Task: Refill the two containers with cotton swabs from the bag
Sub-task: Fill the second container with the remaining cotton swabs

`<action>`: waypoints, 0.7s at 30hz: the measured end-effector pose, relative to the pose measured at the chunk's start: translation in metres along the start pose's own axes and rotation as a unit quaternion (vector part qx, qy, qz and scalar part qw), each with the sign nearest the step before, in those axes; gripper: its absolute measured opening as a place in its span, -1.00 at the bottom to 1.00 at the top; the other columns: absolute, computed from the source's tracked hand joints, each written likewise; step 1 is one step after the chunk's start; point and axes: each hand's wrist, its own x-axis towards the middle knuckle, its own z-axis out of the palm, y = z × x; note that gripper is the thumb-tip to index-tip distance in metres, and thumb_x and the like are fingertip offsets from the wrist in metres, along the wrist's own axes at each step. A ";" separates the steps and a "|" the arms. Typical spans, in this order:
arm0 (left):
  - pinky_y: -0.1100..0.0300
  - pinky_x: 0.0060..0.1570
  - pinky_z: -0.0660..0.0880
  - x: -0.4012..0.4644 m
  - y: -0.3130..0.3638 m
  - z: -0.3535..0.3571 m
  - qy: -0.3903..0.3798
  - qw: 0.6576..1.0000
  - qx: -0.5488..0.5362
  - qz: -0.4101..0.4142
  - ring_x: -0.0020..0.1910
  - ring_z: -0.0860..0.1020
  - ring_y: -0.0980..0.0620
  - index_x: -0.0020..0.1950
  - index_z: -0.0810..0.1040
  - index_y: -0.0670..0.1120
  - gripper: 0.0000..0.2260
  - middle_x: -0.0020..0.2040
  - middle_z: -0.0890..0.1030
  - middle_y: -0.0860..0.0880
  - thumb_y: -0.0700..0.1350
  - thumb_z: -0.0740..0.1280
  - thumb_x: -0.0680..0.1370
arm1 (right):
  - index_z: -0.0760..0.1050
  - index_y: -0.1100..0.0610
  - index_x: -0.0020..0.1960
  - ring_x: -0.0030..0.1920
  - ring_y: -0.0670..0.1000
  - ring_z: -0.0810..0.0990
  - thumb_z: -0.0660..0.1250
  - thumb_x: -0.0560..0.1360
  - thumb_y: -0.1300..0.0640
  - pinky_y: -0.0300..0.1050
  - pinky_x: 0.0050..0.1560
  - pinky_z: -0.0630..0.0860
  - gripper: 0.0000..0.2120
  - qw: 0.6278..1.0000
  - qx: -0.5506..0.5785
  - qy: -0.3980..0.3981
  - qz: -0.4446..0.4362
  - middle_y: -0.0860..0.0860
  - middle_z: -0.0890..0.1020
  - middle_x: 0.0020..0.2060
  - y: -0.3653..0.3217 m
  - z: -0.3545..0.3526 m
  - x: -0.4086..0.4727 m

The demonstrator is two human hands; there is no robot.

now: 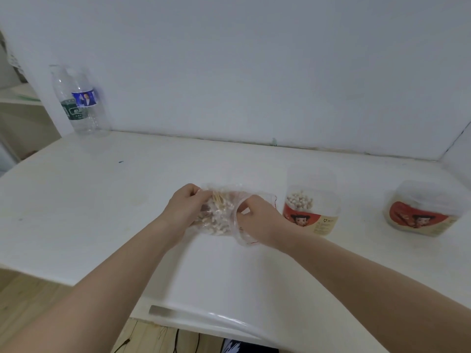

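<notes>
The bag (219, 215) is clear, crinkled plastic, packed with cotton swabs (220, 212) whose white tips and pale wooden sticks show through it. It sits over the middle of the white table (102, 200), held between both hands. The left hand (184, 206) grips its left end with fingers curled into the plastic. The right hand (257, 220) pinches the bag's open mouth on the right side, fingers bent around the rim. Just beside that hand stands the near container (309, 207), see-through with a red label, swab tips visible inside. The far container (424, 208) stands further right, well apart from both hands.
</notes>
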 end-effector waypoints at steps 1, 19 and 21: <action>0.18 -0.27 0.47 0.000 0.000 0.001 -0.001 1.000 -0.012 -0.004 -0.30 0.57 0.05 -0.12 0.36 -0.06 -0.79 -0.16 0.51 -0.06 -0.05 0.36 0.60 | 0.48 0.25 -0.04 -0.20 0.05 0.42 0.14 0.60 0.25 -0.15 -0.17 0.38 -0.84 0.999 0.030 -0.007 0.030 0.10 0.47 -0.22 0.002 0.002 0.003; 0.27 -0.48 0.35 -0.016 0.016 0.019 -0.014 0.998 -0.064 0.008 -0.45 0.50 0.03 -0.17 0.47 -0.09 -0.87 -0.29 0.55 -0.03 -0.14 0.25 0.58 | 0.50 0.19 0.35 0.15 0.22 0.63 0.39 0.49 0.19 0.22 0.26 0.51 -0.57 0.952 0.289 -0.058 0.078 0.27 0.56 0.29 0.009 0.000 0.010; 0.33 -0.56 0.32 -0.017 0.017 0.019 -0.001 0.997 -0.074 0.005 -0.53 0.48 0.07 -0.20 0.46 -0.08 -0.83 -0.36 0.55 0.01 -0.16 0.22 0.60 | 0.49 0.16 0.36 0.09 0.18 0.63 0.34 0.54 0.23 0.13 0.16 0.54 -0.61 0.947 0.307 -0.053 0.083 0.24 0.56 0.29 0.012 -0.002 0.011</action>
